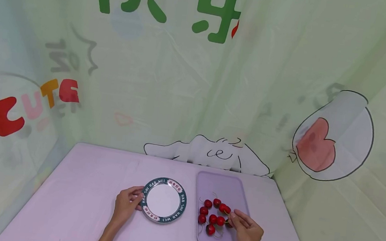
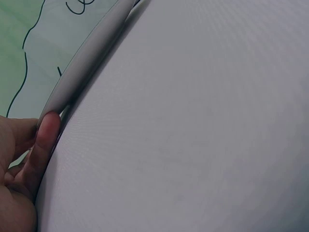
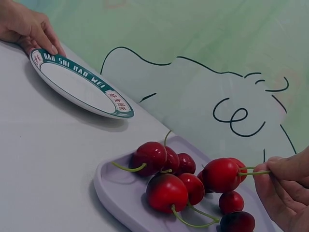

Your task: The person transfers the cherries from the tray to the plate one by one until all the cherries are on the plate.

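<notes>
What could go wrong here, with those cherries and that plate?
The right hand pinches one cherry only by its thin stem; the stem might snap or slip and the cherry drop. The left hand holds the plate by its rim, tilted off the table in the right wrist view, so fruit put there could roll.

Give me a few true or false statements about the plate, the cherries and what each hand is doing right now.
1. The left hand holds the rim of the round white plate with a green lettered border. True.
2. The red cherries lie on the plate. False: they lie in the pale purple rectangular tray; the plate holds nothing.
3. The right hand pinches a cherry's green stem. True.
4. The tray sits left of the plate. False: it sits to the plate's right.
5. The right hand has a grip on the plate. False: only the left hand touches it.
</notes>
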### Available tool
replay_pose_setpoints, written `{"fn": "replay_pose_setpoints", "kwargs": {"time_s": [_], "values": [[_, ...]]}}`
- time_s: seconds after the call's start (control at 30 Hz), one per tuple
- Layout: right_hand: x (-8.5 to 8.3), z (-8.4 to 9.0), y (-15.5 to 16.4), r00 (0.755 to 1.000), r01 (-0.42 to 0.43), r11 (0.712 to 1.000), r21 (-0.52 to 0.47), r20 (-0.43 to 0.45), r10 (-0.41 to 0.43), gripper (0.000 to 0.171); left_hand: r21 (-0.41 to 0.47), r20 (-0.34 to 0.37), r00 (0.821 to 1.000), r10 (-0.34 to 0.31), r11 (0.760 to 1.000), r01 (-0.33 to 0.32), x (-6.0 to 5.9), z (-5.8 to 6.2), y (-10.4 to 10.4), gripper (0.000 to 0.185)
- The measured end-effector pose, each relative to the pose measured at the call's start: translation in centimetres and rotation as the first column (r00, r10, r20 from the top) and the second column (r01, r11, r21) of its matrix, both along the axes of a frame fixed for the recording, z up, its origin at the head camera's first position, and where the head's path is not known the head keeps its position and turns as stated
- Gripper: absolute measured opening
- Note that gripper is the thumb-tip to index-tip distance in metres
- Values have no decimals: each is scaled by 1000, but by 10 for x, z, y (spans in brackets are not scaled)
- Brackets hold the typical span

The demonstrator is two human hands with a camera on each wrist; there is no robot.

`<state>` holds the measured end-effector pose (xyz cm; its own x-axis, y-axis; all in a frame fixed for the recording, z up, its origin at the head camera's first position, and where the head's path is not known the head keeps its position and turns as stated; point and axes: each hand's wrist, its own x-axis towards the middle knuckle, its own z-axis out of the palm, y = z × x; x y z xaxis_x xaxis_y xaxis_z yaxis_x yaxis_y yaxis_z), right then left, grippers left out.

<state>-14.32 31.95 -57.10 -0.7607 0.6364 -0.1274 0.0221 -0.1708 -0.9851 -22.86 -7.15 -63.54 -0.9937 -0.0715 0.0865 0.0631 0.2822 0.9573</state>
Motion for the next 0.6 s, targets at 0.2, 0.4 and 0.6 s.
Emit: {"fn": "replay_pose_setpoints", "kwargs": {"time_s": [0.2, 0.4, 0.6], "values": [[0, 1, -5, 1000, 1, 1000, 6, -27, -1, 15, 5, -5, 1000, 4, 1000, -4, 0, -1, 0, 33], [-6, -10, -11, 991, -43, 998, -43, -132, 37, 22, 2, -10, 1000, 10, 1000, -10, 0, -2, 0, 32], [-8, -7, -23, 993, -61, 998, -18, -99, 59, 28, -2, -5, 1000, 3, 1000, -3, 0, 1, 1, 32]]}}
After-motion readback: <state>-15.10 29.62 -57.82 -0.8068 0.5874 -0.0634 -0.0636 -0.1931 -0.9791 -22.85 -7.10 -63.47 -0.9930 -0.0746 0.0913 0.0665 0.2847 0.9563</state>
